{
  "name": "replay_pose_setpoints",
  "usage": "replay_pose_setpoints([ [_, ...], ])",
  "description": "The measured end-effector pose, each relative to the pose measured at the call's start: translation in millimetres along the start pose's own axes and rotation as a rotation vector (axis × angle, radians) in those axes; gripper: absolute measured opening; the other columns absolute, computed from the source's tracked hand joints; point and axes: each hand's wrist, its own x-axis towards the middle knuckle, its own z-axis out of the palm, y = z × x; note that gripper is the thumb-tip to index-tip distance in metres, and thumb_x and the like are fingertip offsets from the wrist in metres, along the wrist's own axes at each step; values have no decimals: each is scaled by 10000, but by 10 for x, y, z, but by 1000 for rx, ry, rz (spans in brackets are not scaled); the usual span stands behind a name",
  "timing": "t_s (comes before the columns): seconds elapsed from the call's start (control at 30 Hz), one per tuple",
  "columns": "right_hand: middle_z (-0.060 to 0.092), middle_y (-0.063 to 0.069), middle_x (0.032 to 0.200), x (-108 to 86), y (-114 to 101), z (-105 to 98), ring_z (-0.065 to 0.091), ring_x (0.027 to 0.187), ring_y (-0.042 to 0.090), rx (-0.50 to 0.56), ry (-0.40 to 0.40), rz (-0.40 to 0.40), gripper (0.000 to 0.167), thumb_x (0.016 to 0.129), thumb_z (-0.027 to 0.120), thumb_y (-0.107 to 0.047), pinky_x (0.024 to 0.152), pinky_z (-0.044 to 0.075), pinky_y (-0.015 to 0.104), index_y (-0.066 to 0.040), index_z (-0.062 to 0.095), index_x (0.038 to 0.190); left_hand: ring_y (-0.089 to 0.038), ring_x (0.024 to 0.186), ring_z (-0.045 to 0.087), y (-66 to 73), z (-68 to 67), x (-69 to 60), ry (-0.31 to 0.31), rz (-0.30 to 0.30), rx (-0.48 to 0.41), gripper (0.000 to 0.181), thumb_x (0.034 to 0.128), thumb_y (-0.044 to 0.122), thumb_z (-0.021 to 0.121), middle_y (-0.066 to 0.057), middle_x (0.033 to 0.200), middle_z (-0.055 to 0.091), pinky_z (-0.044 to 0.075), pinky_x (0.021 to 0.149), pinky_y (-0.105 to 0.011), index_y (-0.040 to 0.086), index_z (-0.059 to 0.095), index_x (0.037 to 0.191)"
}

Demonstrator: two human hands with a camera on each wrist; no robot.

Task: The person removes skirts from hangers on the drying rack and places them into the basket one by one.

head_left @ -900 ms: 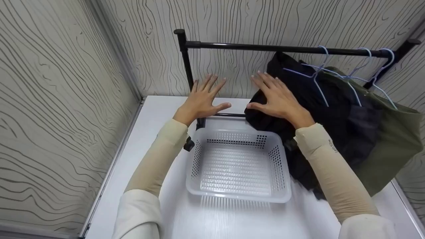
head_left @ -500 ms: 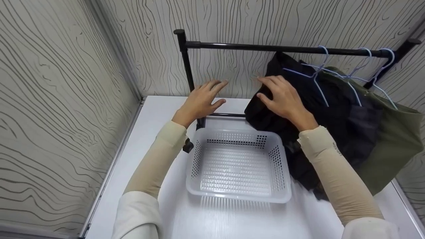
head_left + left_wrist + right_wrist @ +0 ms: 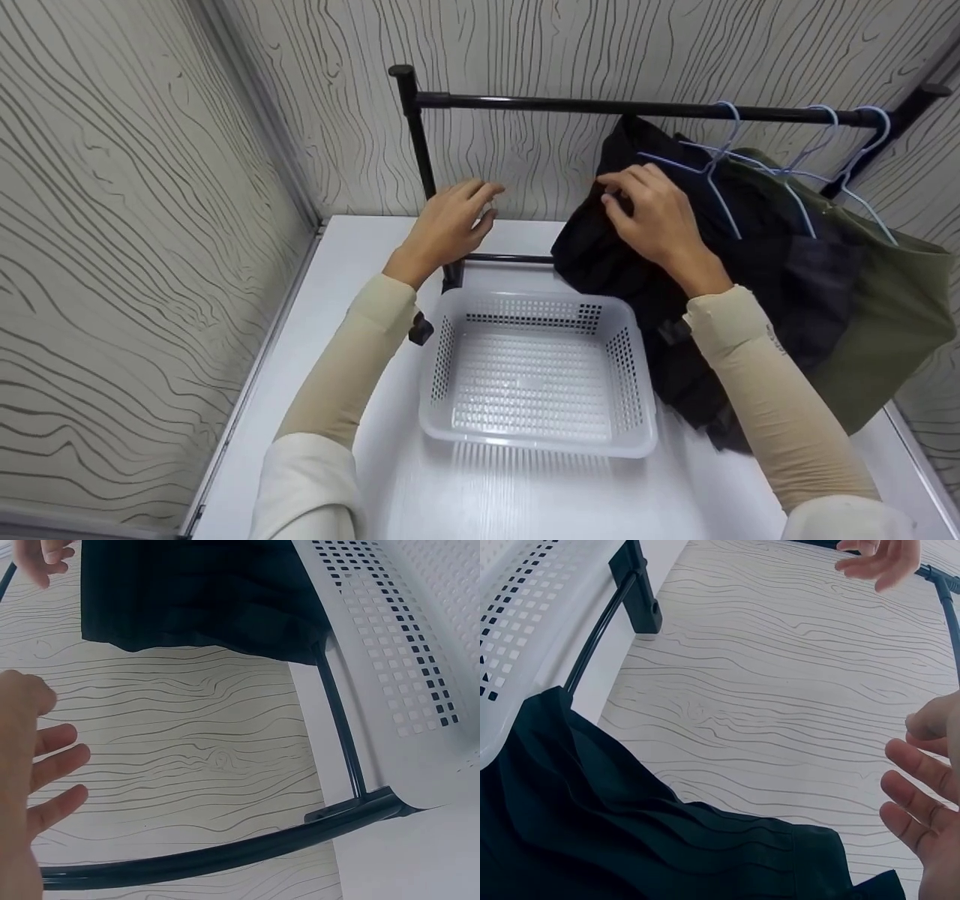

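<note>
My left hand (image 3: 450,225) hovers near the left post of a black clothes rack (image 3: 540,103), fingers loosely bent and holding nothing. The right hand (image 3: 656,217) is in front of a black pleated garment (image 3: 600,262), its fingers relaxed, with nothing between them. In the right wrist view the right hand (image 3: 930,787) appears apart from the black garment (image 3: 652,817). A blue hanger (image 3: 709,169) carries dark cloth on the rack's bar. Below both hands stands a white perforated plastic basket (image 3: 536,450), with nothing inside.
Farther right hangs an olive green garment (image 3: 892,322) on a blue hanger (image 3: 851,172). The rack's lower bar (image 3: 510,259) runs behind the basket. The white table (image 3: 300,375) meets patterned walls (image 3: 510,45) at the back and left.
Both hands have gone from spread fingers to loosely bent ones. The right hand has shifted slightly right and down, the left slightly left. Basket and garments look unmoved.
</note>
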Motion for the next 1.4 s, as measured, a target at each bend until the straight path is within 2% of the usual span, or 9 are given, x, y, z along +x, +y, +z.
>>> replay_pose_setpoints([
  [0.33,729,158,1039,-16,56,-97,627,949,335,-17,64,-4,175,1009,666,-52,826,496,421,-3,759,1150,-277,1122,713,-59,-22,-40,84,22,-13,278,1094,142,567,-103,1239,742,565,1032,-439,54,670,1336],
  [0.57,730,150,978,-30,98,-157,624,882,317,-31,141,-1,141,995,664,-34,755,479,430,-8,767,1088,-271,1034,728,-83,-13,-55,138,53,-7,256,1085,102,557,-107,1168,755,597,947,-423,43,688,1296],
  [0.67,726,153,968,-40,124,-199,616,870,314,-36,152,14,130,1005,659,-44,755,466,416,-5,760,1077,-260,985,726,-86,-19,-61,158,58,3,242,1083,99,560,-103,1172,760,602,899,-416,46,695,1276],
  [1.03,711,177,957,-86,276,-368,613,873,337,-47,199,80,130,1010,648,-66,770,444,445,1,750,1058,-268,942,718,-136,-78,-96,194,-9,5,238,1084,112,560,-105,1166,754,597,872,-451,54,704,1264],
  [1.2,688,197,943,-119,353,-452,605,872,353,-59,211,114,113,1005,656,-75,768,425,445,19,717,1021,-262,1010,723,-168,-95,-118,201,-46,26,264,1098,151,539,-109,1185,754,598,893,-425,54,697,1285],
  [1.4,671,215,933,-165,416,-510,591,865,369,-72,229,160,135,997,666,-94,764,395,430,38,687,984,-260,971,703,-199,-121,-143,236,-91,21,244,1064,149,612,-99,1109,739,591,838,-413,44,683,1271],
])
